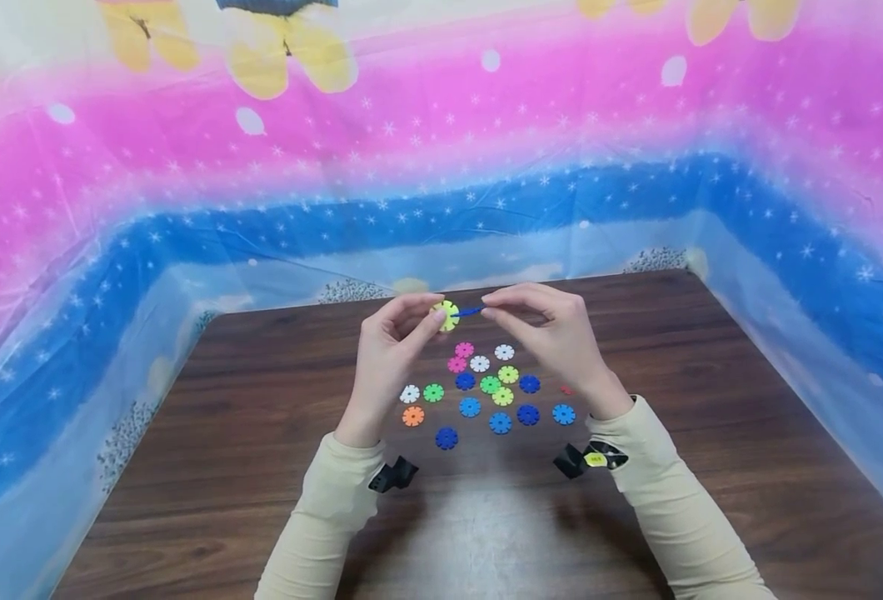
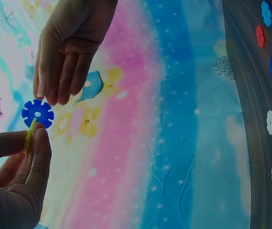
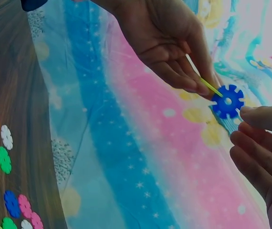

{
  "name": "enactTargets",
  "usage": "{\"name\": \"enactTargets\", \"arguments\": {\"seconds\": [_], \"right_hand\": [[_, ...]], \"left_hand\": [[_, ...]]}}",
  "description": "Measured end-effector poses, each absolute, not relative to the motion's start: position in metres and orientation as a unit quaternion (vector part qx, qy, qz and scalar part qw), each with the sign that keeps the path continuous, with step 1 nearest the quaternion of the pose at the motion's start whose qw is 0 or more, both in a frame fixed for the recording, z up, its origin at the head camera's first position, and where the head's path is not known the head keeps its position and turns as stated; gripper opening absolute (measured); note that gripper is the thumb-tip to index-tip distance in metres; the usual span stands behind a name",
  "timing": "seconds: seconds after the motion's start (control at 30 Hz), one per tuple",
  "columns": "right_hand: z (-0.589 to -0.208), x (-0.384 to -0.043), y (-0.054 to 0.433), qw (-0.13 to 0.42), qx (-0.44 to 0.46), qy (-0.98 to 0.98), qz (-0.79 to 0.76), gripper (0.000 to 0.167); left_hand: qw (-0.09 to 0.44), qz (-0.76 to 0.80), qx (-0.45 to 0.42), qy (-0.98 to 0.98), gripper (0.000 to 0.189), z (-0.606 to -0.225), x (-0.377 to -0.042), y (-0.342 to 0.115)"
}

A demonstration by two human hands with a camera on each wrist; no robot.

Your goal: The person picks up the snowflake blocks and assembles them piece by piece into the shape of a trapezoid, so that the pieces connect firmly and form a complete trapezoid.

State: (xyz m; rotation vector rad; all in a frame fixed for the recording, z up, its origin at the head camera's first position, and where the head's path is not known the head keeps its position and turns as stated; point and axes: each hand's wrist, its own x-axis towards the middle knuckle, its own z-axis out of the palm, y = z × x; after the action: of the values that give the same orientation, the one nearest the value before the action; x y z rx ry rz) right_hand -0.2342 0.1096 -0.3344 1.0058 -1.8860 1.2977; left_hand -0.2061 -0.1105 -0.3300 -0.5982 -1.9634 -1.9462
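Observation:
Above the far part of the table, my left hand (image 1: 387,354) pinches a yellow notched disc (image 1: 449,316) between thumb and fingers. A dark blue notched disc (image 3: 234,109) meets its edge, standing crosswise to it, and the two overlap at their slots. From the other side, my right hand (image 1: 557,333) pinches the blue disc's outer edge with thumb and fingertips. In the left wrist view the yellow disc (image 2: 29,136) shows edge-on, partly hidden by the left fingers.
Several loose notched discs lie below the hands on the dark wooden table (image 1: 261,467), among them an orange disc (image 1: 413,417), a green disc (image 1: 433,392) and a dark blue disc (image 1: 446,438). A patterned pink and blue cloth (image 1: 426,225) hangs behind the table.

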Motion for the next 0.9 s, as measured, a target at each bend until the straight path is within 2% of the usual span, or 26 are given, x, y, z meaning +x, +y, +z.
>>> {"name": "enactTargets", "arguments": {"seconds": [0.17, 0.3, 0.63, 0.9], "right_hand": [[-0.333, -0.239, 0.119, 0.324, 0.36, -0.721, 0.496, 0.021], [-0.334, -0.243, 0.124, 0.308, 0.326, -0.736, 0.507, 0.018], [-0.368, -0.279, 0.129, 0.226, 0.231, -0.822, 0.47, 0.022], [-0.404, -0.305, 0.132, 0.118, 0.182, -0.882, 0.418, 0.029]], "left_hand": [[0.158, -0.678, -0.203, -0.688, 0.023, -0.33, -0.207, -0.113], [0.154, -0.677, -0.202, -0.691, 0.022, -0.331, -0.207, -0.114], [0.151, -0.674, -0.207, -0.693, 0.021, -0.333, -0.207, -0.115], [0.151, -0.674, -0.204, -0.693, 0.021, -0.334, -0.209, -0.116]]}}
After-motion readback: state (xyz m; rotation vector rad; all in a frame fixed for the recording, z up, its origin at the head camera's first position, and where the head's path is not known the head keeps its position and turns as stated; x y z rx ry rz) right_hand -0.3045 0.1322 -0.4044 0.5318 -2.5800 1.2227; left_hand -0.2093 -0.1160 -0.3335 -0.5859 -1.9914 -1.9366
